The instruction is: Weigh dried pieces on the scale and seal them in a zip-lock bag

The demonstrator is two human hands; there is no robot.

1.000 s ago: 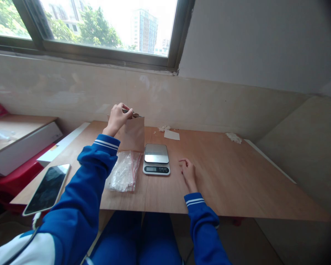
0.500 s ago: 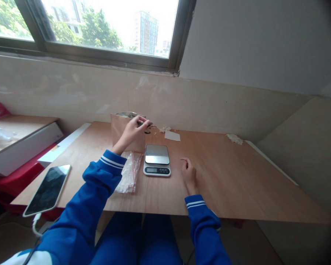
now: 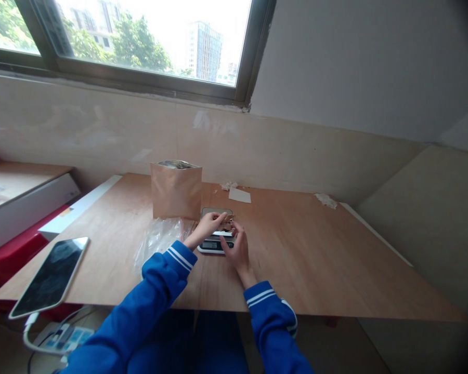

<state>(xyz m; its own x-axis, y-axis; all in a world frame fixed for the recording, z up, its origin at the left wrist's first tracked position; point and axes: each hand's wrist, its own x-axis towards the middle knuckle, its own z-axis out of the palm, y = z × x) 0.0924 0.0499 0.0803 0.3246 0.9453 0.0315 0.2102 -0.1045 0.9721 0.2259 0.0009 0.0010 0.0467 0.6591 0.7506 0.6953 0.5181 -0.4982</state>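
Closest to the viewer, two blue sleeves (image 3: 156, 280) with white stripes at the cuffs reach forward over the near edge of a light wooden table (image 3: 315, 259). The left hand (image 3: 205, 228) and right hand (image 3: 237, 251) are close together, fingers curled and pinching a small brown piece (image 3: 228, 223) between them, too small to identify. The hands hold it just above a digital kitchen scale (image 3: 215, 245), with a metal platform and a dark display, which they partly hide.

Below the near table edge on the left, a white power strip (image 3: 64, 336) lies on the floor. A white cable (image 3: 25, 332) runs up towards a smartphone (image 3: 49, 277), which lies face up on the table's left side. Just left of the scale lies a crumpled clear plastic bag (image 3: 159, 241). Behind that bag, a kraft paper pouch (image 3: 175, 190) stands upright, open at the top, with a silvery lining showing.

Farther back, a white paper slip (image 3: 239, 195) and small scraps of tissue (image 3: 326, 201) lie near the wall. On the far left is a white-edged wooden board (image 3: 23, 192) above something red. A window (image 3: 140, 41) high in the far wall shows trees and tower blocks.
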